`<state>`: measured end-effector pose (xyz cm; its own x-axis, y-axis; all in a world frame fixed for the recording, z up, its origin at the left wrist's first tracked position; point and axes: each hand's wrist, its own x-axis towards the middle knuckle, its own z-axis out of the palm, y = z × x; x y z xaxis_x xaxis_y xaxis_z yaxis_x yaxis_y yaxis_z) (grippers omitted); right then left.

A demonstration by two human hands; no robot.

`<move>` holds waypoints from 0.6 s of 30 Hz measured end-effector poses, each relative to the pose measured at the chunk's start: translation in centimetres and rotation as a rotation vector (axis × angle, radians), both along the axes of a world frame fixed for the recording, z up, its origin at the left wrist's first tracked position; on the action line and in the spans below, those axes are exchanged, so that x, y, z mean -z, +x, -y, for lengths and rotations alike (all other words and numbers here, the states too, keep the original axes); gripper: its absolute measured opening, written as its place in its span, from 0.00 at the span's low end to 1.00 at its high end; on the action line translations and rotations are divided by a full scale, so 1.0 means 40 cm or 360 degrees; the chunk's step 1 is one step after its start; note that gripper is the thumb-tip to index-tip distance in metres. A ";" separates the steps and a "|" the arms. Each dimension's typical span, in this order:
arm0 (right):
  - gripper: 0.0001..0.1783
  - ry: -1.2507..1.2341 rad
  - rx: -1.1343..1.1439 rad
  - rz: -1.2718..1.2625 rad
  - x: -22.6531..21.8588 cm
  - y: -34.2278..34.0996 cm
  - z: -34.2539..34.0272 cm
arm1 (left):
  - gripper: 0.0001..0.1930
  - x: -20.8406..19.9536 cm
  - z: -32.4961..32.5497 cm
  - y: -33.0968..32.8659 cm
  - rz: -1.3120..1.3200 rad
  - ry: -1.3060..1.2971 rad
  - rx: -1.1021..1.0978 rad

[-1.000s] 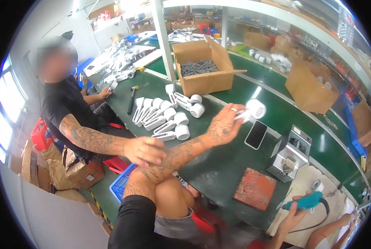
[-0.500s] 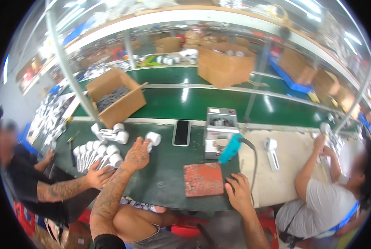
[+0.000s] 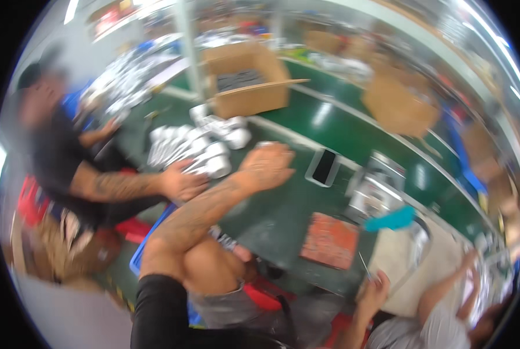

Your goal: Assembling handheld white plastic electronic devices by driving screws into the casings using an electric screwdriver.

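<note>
Brightly lit from overhead strips, with white glare streaking the green table [image 3: 306, 209] toward 1 o'clock. Heavily motion-blurred throughout, worst from 12 to 3 o'clock. Strong fisheye bending at the rim, inside a black circular border. Shadows soft and faint.

White cylindrical parts [image 3: 199, 148] lie clustered in rows on the green table

Open brown carton [image 3: 247, 81] behind; dark phone screen [image 3: 324, 166].
</note>
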<state>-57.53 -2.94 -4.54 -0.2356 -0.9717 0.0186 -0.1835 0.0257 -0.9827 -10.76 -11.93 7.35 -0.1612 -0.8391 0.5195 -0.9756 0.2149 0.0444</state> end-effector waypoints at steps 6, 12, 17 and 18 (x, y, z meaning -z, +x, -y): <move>0.19 0.0057 -0.0010 0.0921 -0.084 0.085 -0.142 | 0.18 0.062 0.021 -0.060 -0.0483 0.0276 0.0232; 0.12 0.0087 -0.0526 0.0934 -0.192 0.322 -0.172 | 0.19 0.157 0.019 -0.082 -0.0566 0.0497 0.0191; 0.10 -0.0164 -0.0987 0.0932 -0.269 0.597 -0.081 | 0.20 0.216 -0.079 -0.049 -0.1375 0.0373 0.0673; 0.08 -0.0280 -0.1114 0.0927 -0.287 0.657 -0.060 | 0.20 0.233 -0.206 -0.026 -0.2305 0.0236 0.1032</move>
<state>-31.25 -0.53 6.92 0.3853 -0.8905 0.2421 0.4230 -0.0628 -0.9040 -11.79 -3.70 -1.97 0.0401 -0.8828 0.4680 0.1587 0.4681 0.8693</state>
